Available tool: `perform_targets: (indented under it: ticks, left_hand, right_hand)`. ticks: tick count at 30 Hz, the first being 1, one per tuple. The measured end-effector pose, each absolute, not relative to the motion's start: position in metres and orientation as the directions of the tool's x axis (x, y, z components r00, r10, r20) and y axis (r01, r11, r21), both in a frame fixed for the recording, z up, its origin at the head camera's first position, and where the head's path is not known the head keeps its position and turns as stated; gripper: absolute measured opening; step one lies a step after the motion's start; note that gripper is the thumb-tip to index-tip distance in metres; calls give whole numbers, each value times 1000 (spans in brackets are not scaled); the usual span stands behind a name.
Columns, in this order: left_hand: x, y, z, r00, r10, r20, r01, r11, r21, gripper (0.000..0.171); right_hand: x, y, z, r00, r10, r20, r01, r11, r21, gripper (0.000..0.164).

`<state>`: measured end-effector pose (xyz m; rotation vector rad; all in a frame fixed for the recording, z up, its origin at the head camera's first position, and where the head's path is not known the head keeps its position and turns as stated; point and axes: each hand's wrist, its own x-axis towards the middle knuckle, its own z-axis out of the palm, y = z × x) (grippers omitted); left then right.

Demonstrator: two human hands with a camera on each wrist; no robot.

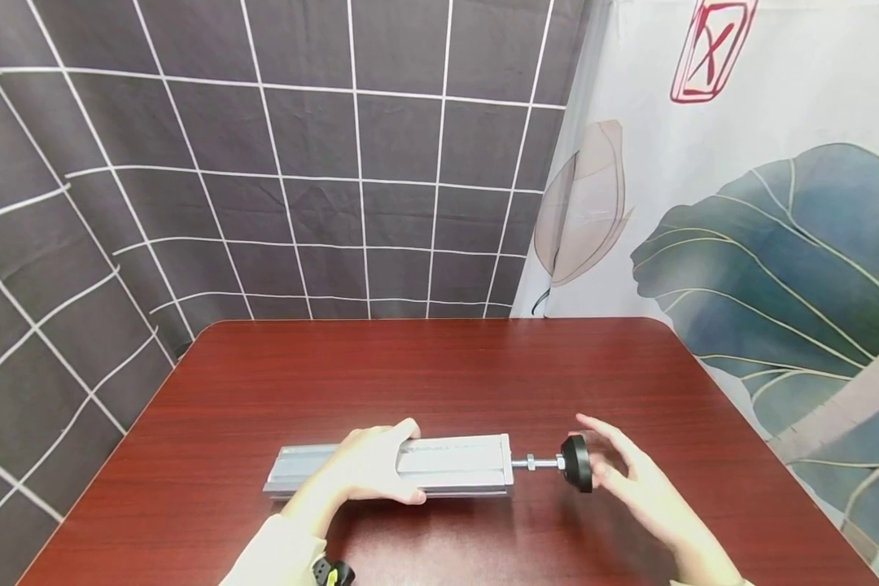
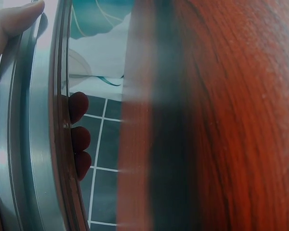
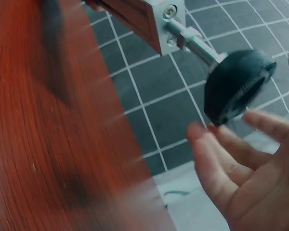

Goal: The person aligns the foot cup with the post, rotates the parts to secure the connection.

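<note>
My left hand [image 1: 377, 461] grips a long silver aluminium profile [image 1: 454, 464] around its middle, thumb on one side. In the left wrist view, its fingertips [image 2: 79, 107] curl past the far edge of the profile, which is held above the tabletop. From the profile's right end, a threaded rod [image 1: 531, 462] with nuts sticks out, carrying a round black levelling foot [image 1: 577, 464]. My right hand [image 1: 633, 484] is just right of the foot, fingers loosely spread. The right wrist view has its fingertips [image 3: 196, 131] close to the foot's rim, slightly blurred.
A reddish-brown wooden table [image 1: 425, 374] lies beneath the hands. Behind it hangs a dark grey curtain [image 1: 300, 146] with white grid lines. At the right is a white curtain [image 1: 652, 244] with a leaf print. A black device [image 1: 331, 572] sits at the left wrist.
</note>
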<state>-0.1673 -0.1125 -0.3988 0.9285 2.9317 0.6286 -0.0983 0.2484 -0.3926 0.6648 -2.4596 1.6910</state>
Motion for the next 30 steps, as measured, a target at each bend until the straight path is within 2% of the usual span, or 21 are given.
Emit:
perform_targets:
  ticks: [4, 8, 10, 15, 21, 25, 30]
  left_hand:
    - [-168, -113, -399, -825, 552, 123, 554, 745, 372, 66]
    - [-168, -113, -399, -827, 550, 117, 548, 744, 382, 66]
    - [-168, -113, -399, -827, 551, 114, 548, 743, 384, 66]
    - [-168, -112, -400, -826, 553, 108, 548, 745, 379, 65]
    - [-168, -112, -402, -830, 548, 108, 544, 749, 379, 65]
    - [-168, -112, -403, -828, 549, 113, 547, 748, 375, 66]
    - [-168, -113, -402, -826, 549, 130, 554, 744, 373, 66]
  right_hand:
    - [-99, 257, -399, -822, -432, 370, -490, 205, -848, 77]
    - [-101, 259, -403, -755, -493, 432, -568, 163, -807, 74]
    - [-101, 258, -404, -742, -496, 451, -587, 156, -795, 70]
    - [-100, 254, -402, -821, -404, 403, -529, 274, -803, 64]
    - [-101, 245, -399, -921, -242, 304, -379, 381, -844, 48]
    - [-101, 240, -397, -948, -199, 247, -307, 386, -870, 38]
    - [-100, 243, -392, -929, -256, 268, -348, 351, -869, 39]
